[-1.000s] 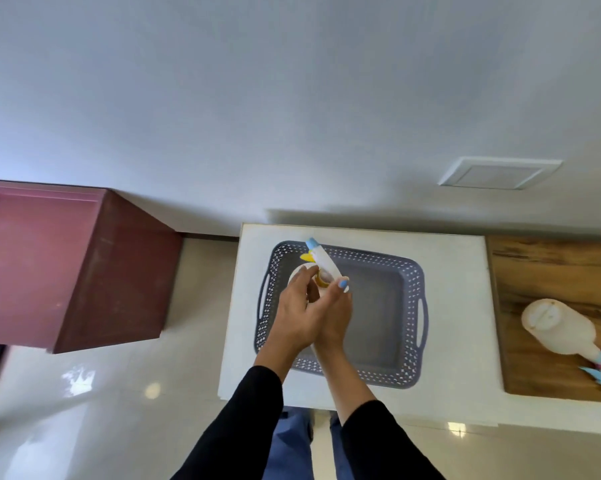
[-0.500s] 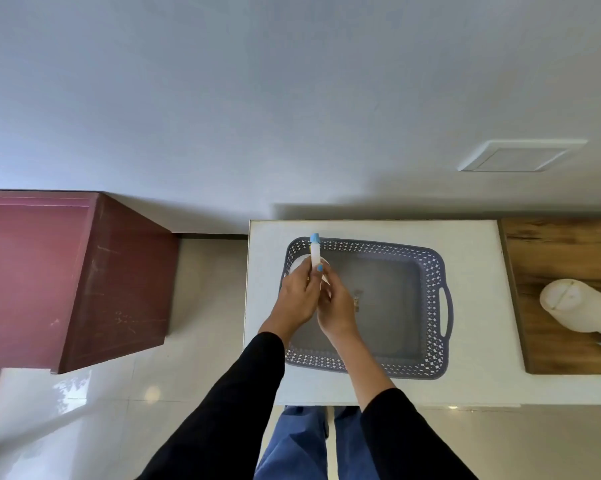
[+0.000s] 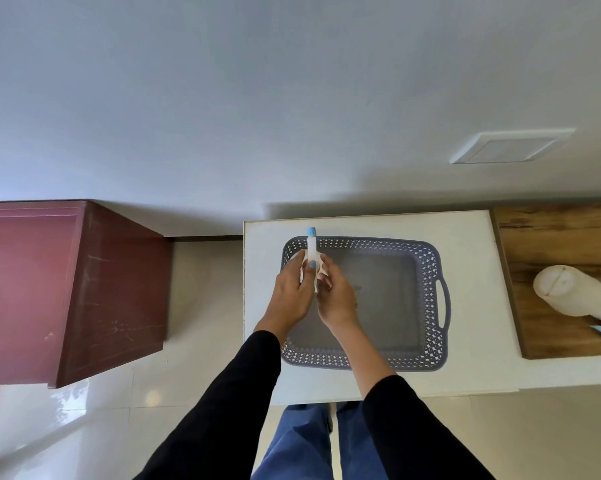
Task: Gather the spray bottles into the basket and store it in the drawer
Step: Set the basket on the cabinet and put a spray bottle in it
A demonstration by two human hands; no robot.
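Observation:
A grey perforated basket point(image 3: 430, 299) sits on a white table point(image 3: 476, 244). Over its left end, both hands hold a white spray bottle point(image 3: 312, 245) with a blue nozzle pointing away from me. My left hand point(image 3: 292, 296) wraps the bottle from the left, and my right hand point(image 3: 337, 296) touches it from the right. The bottle's body is mostly hidden by the fingers. A second white spray bottle point(image 3: 569, 292) with a pink and blue trigger lies on its side on a wooden surface point(image 3: 552, 233) at the right.
A dark red cabinet point(image 3: 67, 289) stands to the left of the table, with pale glossy floor point(image 3: 195, 271) between them. A white wall fills the upper view, with a flat white plate point(image 3: 510, 147) on it. My legs are at the table's near edge.
The bottle's nozzle has turned from tilted to pointing straight away from me, and the bottle sits lower over the basket's left end. The view has shifted, so the table appears further right.

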